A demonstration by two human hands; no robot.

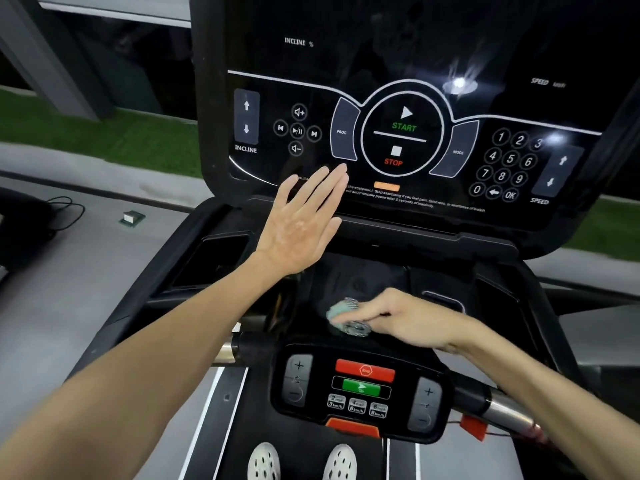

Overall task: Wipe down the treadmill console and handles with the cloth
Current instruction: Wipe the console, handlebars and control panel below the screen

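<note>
2 console (346,36) labels at ctr: green START (403,127), red STOP (393,162)

START/STOP, INCLINE, SPEED on console (398,53)
</note>
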